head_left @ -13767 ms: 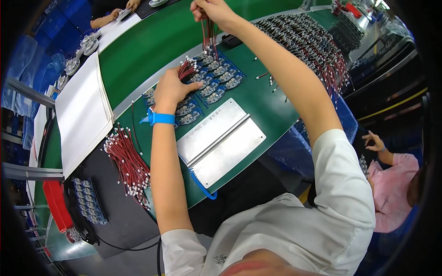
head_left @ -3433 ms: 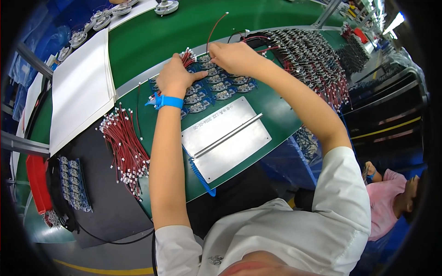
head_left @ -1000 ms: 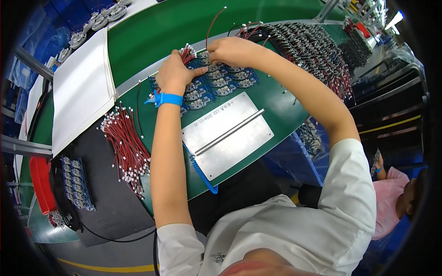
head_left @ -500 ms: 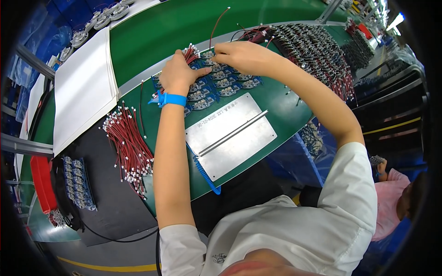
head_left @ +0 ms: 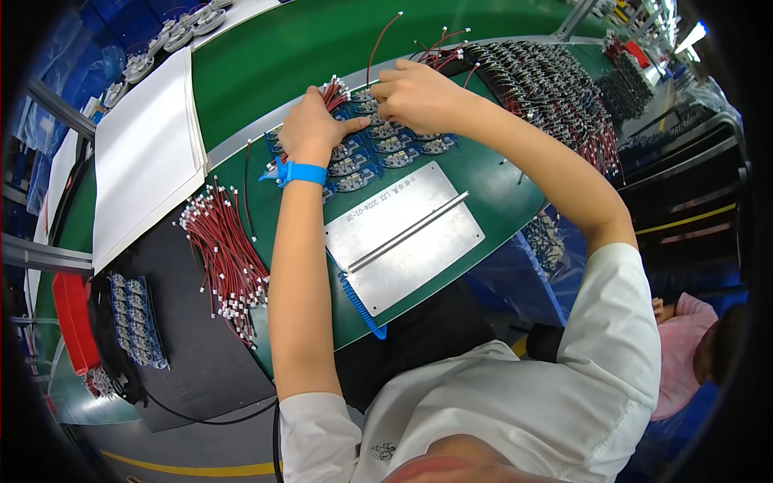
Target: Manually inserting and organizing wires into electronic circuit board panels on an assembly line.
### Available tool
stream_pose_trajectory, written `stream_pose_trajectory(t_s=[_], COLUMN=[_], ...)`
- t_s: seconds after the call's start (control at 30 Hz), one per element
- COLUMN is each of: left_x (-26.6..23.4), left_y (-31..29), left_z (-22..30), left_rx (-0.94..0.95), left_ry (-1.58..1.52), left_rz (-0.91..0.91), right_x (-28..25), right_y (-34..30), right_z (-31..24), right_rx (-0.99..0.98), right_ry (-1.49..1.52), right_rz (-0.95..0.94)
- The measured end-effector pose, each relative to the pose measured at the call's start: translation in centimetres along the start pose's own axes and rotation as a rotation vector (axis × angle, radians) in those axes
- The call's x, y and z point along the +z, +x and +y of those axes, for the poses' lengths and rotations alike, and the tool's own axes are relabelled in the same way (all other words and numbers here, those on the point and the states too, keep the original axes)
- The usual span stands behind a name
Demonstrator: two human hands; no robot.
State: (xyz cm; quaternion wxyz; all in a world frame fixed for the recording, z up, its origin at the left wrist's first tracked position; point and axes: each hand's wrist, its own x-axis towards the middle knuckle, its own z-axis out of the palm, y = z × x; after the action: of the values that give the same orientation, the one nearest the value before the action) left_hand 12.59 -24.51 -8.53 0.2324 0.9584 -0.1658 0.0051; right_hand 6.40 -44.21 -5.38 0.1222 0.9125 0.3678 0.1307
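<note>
My left hand (head_left: 312, 129), a blue band on its wrist, is closed round a small bundle of red and black wire leads (head_left: 334, 93) with white connectors. Its thumb reaches out over the sheet of blue circuit boards (head_left: 350, 167) lying on the green bench. My right hand (head_left: 420, 98) is at the far rows of these boards, fingers curled in a pinch. What its fingertips hold, if anything, is too small to make out. Nearer me lies a silver metal plate (head_left: 403, 233) with a raised bar across it.
A pile of red wire leads (head_left: 229, 258) lies left of my forearm. Wired boards (head_left: 547, 97) are massed at the right. White sheets (head_left: 145, 161), a red bin (head_left: 74, 322) and another board panel (head_left: 137, 322) are on the left. Someone in pink (head_left: 684, 354) is at the right.
My right hand has shifted slightly up and to the right, its fingers more curled. Red leads behind it now stand higher. My left hand has stayed in place.
</note>
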Motion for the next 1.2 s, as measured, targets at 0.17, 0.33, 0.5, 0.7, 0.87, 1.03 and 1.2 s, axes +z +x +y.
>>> stream_pose_trajectory(t_s=[0.17, 0.33, 0.5, 0.7, 0.87, 1.03, 1.2], left_x=[0.1, 0.7, 0.9, 0.4, 0.3, 0.4, 0.8], left_y=[-0.1, 0.2, 0.1, 0.2, 0.0, 0.1, 0.5], left_z=[0.0, -0.4, -0.4, -0.6, -0.3, -0.5, -0.3], left_rx=[0.004, 0.023, 0.054, 0.047, 0.033, 0.047, 0.045], left_ry=[0.021, 0.032, 0.017, -0.007, 0.024, 0.004, -0.017], left_rz=[0.013, 0.058, 0.070, 0.033, 0.035, 0.040, -0.008], right_x=[0.1, -0.2, 0.8, 0.5, 0.8, 1.0, 1.7], right_y=[0.3, 0.9, 0.3, 0.1, 0.6, 2.4, 3.4], right_z=[-0.3, -1.7, -2.1, -0.1, -0.5, -0.9, -1.9], right_rx=[-0.092, -0.150, -0.067, 0.089, 0.263, 0.339, 0.338], right_ry=[-0.122, -0.246, -0.178, 0.107, -0.035, -0.125, -0.159], right_rz=[0.026, -0.007, 0.053, 0.209, 0.112, -0.013, -0.115])
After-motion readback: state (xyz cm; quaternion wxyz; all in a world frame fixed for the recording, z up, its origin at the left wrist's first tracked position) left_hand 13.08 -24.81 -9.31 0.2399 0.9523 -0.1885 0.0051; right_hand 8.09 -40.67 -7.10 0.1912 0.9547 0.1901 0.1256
